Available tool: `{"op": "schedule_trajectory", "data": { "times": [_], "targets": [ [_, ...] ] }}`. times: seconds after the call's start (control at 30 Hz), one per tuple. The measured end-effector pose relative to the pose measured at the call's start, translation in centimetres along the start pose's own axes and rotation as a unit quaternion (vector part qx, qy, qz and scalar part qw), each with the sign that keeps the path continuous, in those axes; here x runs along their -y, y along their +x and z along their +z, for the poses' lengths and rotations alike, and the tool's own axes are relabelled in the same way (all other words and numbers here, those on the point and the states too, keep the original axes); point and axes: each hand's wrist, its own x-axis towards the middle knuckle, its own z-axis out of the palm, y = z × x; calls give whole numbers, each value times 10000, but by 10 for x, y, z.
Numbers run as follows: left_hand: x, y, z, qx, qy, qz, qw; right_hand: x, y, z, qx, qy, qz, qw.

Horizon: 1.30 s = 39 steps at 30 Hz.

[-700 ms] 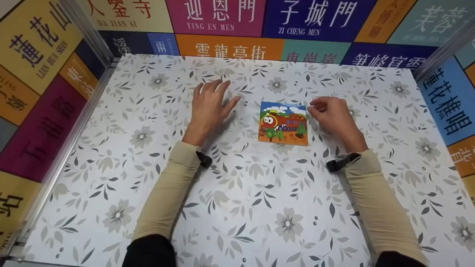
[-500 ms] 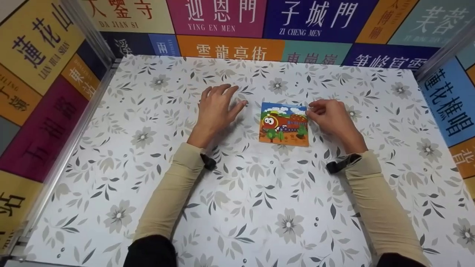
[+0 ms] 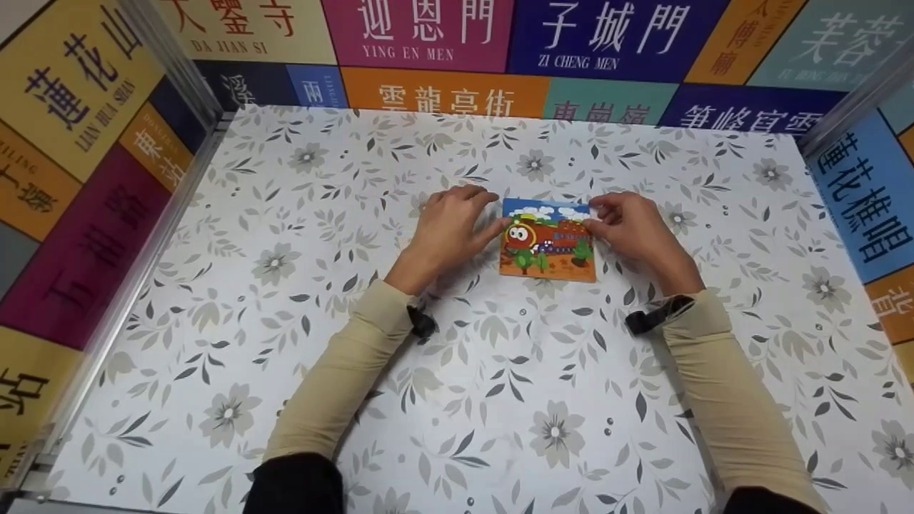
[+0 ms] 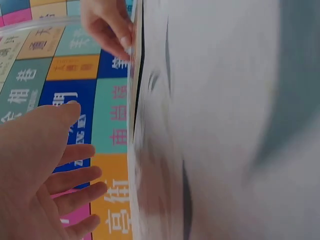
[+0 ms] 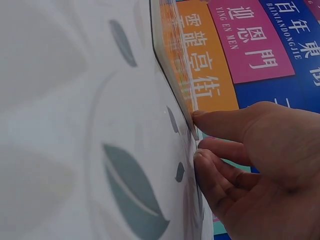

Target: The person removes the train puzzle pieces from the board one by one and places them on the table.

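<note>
A square picture board [image 3: 547,246] with a cartoon train lies flat on the floral table. My right hand [image 3: 632,225] is at its right edge; in the right wrist view, the right thumb [image 5: 220,122] rests on the board's edge [image 5: 175,80], with curled fingers close beneath at the corner. My left hand [image 3: 453,228] is at the left side, thumb near the left edge, fingers spread and loosely bent. Whether the left thumb touches the board cannot be told. In the left wrist view, the left hand [image 4: 45,175] holds nothing, and the right hand [image 4: 107,25] appears beyond.
The white table [image 3: 457,400] carries a grey leaf and flower pattern. Panels [image 3: 443,93] with large coloured lettering stand along its back and both sides. A metal frame edge [image 3: 143,250] runs down the left side.
My left hand has moved right and slightly nearer me, up to the board's left side. The right thumb has come onto the board's right edge. The board stays nearly in place.
</note>
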Motion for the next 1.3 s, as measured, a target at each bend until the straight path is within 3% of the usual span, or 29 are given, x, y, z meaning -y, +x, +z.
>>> {"op": "schedule_trajectory", "data": {
  "times": [0.27,0.4,0.53,0.8,1.3],
  "targets": [
    [-22,10,9,493,-473,372,9970,-5,3,2,130,35,-181,9997],
    [-31,17,16,940,-903,368,9908,-6,3,2,119,85,-212,9997],
    [-37,25,22,1182,-1095,377,9862,-8,3,2,108,111,-275,9995],
    [-44,37,31,1134,-1242,549,9842,-11,2,2,52,120,-347,9993],
    [-58,58,52,963,-1623,334,9815,-12,2,3,-30,277,-274,9992]
  ]
}}
